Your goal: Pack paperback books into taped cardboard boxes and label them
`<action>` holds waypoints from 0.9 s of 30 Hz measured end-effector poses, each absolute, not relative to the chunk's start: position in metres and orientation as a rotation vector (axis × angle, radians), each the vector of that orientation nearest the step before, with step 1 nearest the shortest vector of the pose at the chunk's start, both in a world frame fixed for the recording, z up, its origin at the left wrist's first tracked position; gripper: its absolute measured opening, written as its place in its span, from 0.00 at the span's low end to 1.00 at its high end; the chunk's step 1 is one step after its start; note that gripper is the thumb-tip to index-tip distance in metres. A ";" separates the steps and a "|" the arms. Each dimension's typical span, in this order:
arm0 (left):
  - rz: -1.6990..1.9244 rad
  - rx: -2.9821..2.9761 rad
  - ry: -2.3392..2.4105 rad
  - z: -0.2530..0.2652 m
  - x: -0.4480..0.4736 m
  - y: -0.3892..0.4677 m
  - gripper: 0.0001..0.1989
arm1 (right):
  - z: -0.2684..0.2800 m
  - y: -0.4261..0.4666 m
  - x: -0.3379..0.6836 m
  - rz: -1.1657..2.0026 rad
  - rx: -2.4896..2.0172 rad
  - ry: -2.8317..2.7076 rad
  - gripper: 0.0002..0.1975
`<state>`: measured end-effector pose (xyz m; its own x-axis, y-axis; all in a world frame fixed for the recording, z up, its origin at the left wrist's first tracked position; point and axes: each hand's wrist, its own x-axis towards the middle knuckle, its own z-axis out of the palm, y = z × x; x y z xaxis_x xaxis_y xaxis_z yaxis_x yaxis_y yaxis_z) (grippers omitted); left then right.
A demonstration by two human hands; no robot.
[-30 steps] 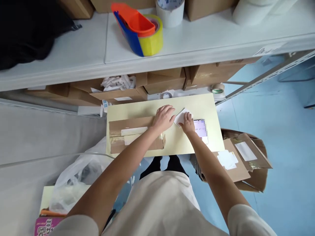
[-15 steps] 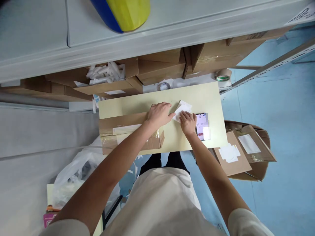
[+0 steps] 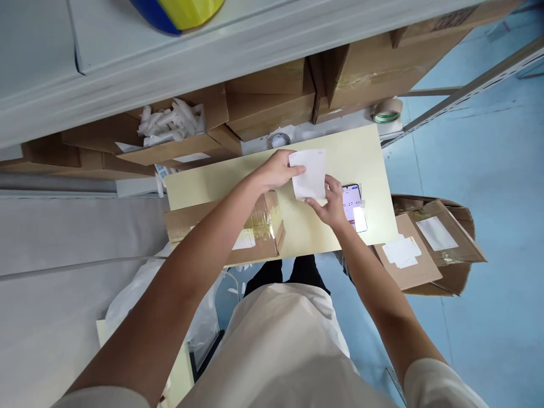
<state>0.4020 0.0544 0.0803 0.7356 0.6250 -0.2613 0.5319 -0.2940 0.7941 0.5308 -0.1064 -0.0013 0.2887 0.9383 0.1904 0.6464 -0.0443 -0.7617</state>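
Observation:
Both hands hold up a white sheet of paper [image 3: 309,177] over the pale yellow table [image 3: 355,150]. My left hand [image 3: 278,170] pinches its left edge, thumb on the near face and fingers behind. At the lower right corner, my right hand [image 3: 334,201] grips the sheet between thumb and fingers. Faint small print shows along the top edge. Right of my right hand lies a phone [image 3: 352,195] with a running timer on its screen. A taped cardboard box [image 3: 266,218] sits on the table under my left forearm, partly hidden by it.
Behind the table, a shelf holds open cardboard boxes [image 3: 272,102], one filled with white pieces [image 3: 174,120], a clear tape roll [image 3: 280,140] and a brown tape roll [image 3: 387,110]. Flattened cardboard [image 3: 410,275] stands at the right. A plastic bag [image 3: 204,317] hangs lower left.
The paper, which lay on the table under my right hand, is now lifted and upright-facing in both hands. My left hand has moved slightly right and up to take its edge.

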 end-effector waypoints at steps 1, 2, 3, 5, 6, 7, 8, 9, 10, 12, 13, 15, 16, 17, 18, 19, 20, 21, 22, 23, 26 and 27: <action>0.183 2.017 0.920 0.089 0.400 0.055 0.12 | 0.002 -0.102 0.531 0.491 -1.764 -1.432 0.25; 0.253 2.092 0.973 0.099 0.399 0.054 0.13 | 0.006 -0.098 0.531 0.509 -1.770 -1.420 0.23; 0.310 2.183 1.012 0.109 0.399 0.051 0.15 | 0.009 -0.094 0.531 0.526 -1.780 -1.415 0.21; 0.338 2.393 0.965 0.129 0.400 0.043 0.18 | 0.016 -0.085 0.530 0.550 -1.791 -1.444 0.20; 0.297 2.496 0.858 0.136 0.401 0.039 0.18 | 0.019 -0.081 0.529 0.549 -1.793 -1.472 0.20; 0.233 2.582 0.717 0.140 0.402 0.035 0.17 | 0.021 -0.078 0.529 0.543 -1.792 -1.502 0.21; 0.160 2.644 0.577 0.142 0.403 0.032 0.15 | 0.023 -0.075 0.528 0.535 -1.791 -1.525 0.21; 0.092 2.686 0.471 0.141 0.404 0.030 0.13 | 0.024 -0.073 0.527 0.530 -1.791 -1.540 0.21; 0.035 2.717 0.410 0.138 0.404 0.031 0.13 | 0.025 -0.072 0.527 0.532 -1.787 -1.548 0.22; -0.030 2.741 0.412 0.130 0.403 0.034 0.14 | 0.026 -0.072 0.527 0.554 -1.747 -1.560 0.22; -0.036 2.733 0.447 0.126 0.402 0.037 0.14 | 0.026 -0.073 0.527 0.570 -1.714 -1.568 0.21; -0.034 2.691 0.502 0.120 0.399 0.041 0.14 | 0.026 -0.075 0.528 0.591 -1.648 -1.590 0.21; -0.042 2.669 0.522 0.118 0.398 0.043 0.13 | 0.025 -0.076 0.529 0.596 -1.626 -1.601 0.21; -0.062 2.655 0.537 0.118 0.397 0.044 0.13 | 0.025 -0.077 0.529 0.598 -1.612 -1.607 0.21; -0.091 2.650 0.546 0.117 0.396 0.045 0.13 | 0.025 -0.077 0.528 0.599 -1.605 -1.610 0.21; -0.118 2.648 0.554 0.117 0.396 0.046 0.13 | 0.024 -0.078 0.528 0.600 -1.599 -1.607 0.21; -0.134 2.644 0.564 0.117 0.395 0.047 0.13 | 0.023 -0.078 0.528 0.601 -1.592 -1.601 0.21; -0.136 2.634 0.578 0.116 0.394 0.048 0.12 | 0.022 -0.079 0.527 0.606 -1.585 -1.593 0.21; -0.125 2.617 0.595 0.115 0.393 0.050 0.12 | 0.021 -0.080 0.526 0.614 -1.576 -1.584 0.20; -0.109 2.596 0.611 0.114 0.393 0.053 0.12 | 0.020 -0.080 0.525 0.626 -1.567 -1.576 0.19; -0.084 2.534 0.645 0.111 0.392 0.060 0.11 | 0.018 -0.081 0.524 0.675 -1.549 -1.557 0.15; -0.080 2.522 0.653 0.110 0.392 0.062 0.11 | 0.016 -0.081 0.523 0.675 -1.560 -1.549 0.16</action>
<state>0.3925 0.0620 0.1101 0.8815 0.4354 -0.1829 0.4666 -0.7433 0.4793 0.5233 -0.0806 0.0162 0.1002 0.9803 0.1705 0.5424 0.0899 -0.8353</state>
